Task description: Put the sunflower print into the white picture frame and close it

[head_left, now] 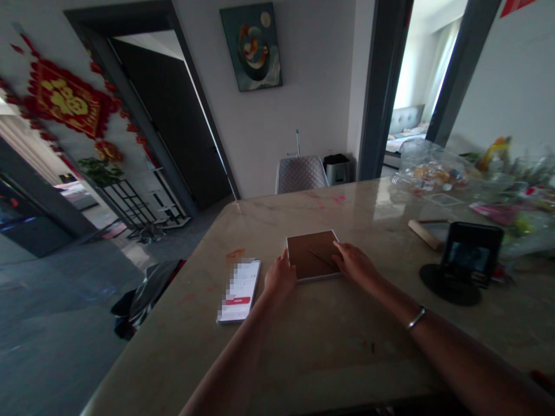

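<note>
A flat brown rectangular panel with a thin white edge (310, 257) lies on the marble-look table, a thin dark line or stick across its face. My left hand (280, 274) grips its left edge, fingers along the side. At the panel's right edge is my right hand (352, 261), with fingertips resting over the border and onto the brown face. A phone with a lit screen (240, 292) lies just left of my left hand. The undersides of both hands are hidden.
On the right, a black stand holding a dark device (472, 254) is near a wooden-edged object (425, 234). Clear plastic bags and packages (442, 167) crowd the table's far right. A quilted chair (302, 174) stands beyond the far edge. The table's left edge slants toward me.
</note>
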{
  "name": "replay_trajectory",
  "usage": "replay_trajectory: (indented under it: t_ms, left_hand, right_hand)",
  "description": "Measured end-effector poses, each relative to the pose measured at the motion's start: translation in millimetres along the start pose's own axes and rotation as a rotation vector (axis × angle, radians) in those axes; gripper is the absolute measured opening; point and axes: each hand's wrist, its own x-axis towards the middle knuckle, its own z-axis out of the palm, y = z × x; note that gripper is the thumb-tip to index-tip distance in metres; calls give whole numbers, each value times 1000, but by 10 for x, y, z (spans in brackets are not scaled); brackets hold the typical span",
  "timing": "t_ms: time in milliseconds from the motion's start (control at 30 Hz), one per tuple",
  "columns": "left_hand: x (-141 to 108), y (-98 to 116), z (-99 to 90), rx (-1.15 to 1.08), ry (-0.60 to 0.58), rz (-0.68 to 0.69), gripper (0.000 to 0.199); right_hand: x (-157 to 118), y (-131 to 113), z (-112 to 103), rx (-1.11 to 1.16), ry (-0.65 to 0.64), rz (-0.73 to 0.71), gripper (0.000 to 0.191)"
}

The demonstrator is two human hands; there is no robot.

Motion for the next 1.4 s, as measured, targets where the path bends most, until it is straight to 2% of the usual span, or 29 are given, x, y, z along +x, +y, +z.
replay_trajectory:
  t_ms: [200, 267, 367, 467, 633, 767, 900, 1000, 1100, 1200, 1300, 1400]
  left_hand:
    - [9, -53, 89, -83, 67, 61, 54]
    - [39, -79, 114, -199, 67, 72, 51]
    - [107, -105, 144, -486, 95, 95, 48]
    - [142, -84, 149, -735, 207, 98, 50]
    - [73, 17, 116, -965, 430, 170, 62]
    - [22, 88, 116, -1089, 489, 267, 78]
    - [-21, 151, 101, -1024, 463, 332, 81]
    - [-97, 215, 54, -802, 432, 350, 82]
    - [-191, 292, 16, -596, 414, 345, 91]
    - [-242, 352, 40, -492, 402, 352, 92]
    - [-232, 366, 122, -437, 361, 377, 85]
    - [-196, 342, 197, -442, 313, 417, 79]
  right_hand:
    - [17, 20, 0, 63, -51, 72, 45]
    - [33, 43, 0, 110, -52, 101, 45]
    - [52, 59, -2, 200, -42, 128, 45]
    - [62, 21, -22, 283, -78, 140, 47]
    - [73, -77, -51, 468, -242, 178, 50]
    - [71, -97, -29, 535, -267, 150, 45]
    - [48, -124, -30, 538, -315, 22, 46]
    - [28, -173, -67, 539, -334, -82, 43]
    - [12, -233, -123, 496, -342, -144, 38]
    - [1, -286, -178, 524, -386, -176, 37]
    - [3, -303, -216, 629, -446, -202, 39]
    - [34, -256, -248, 782, -441, -107, 46]
